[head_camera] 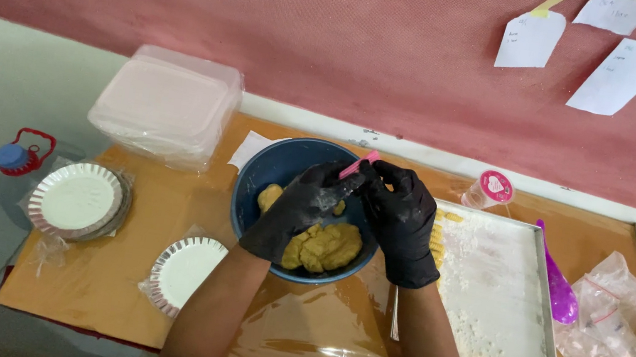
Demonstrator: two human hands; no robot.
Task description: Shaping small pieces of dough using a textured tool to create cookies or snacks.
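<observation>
Pink scraper (pixel 359 164): small, flat, pinched between both gloved hands above the blue bowl (pixel 270 165); could slip from greasy gloves and drop into the dough.
Left hand (pixel 298 209): black glove, grip closed on the scraper's lower end, smeared with flour and dough; sticky residue likely to loosen the hold.
Right hand (pixel 400 216): black glove, fingertips clamped on the scraper's upper end.
Yellow dough (pixel 324 247): lumped at the bowl's near side; scrapings may fall outside the rim.
Floured tray (pixel 499 289): just right of the bowl, a sleeve could drag flour off.
Worktop (pixel 293 343): covered in clear film, slippery, so the bowl may slide.
</observation>
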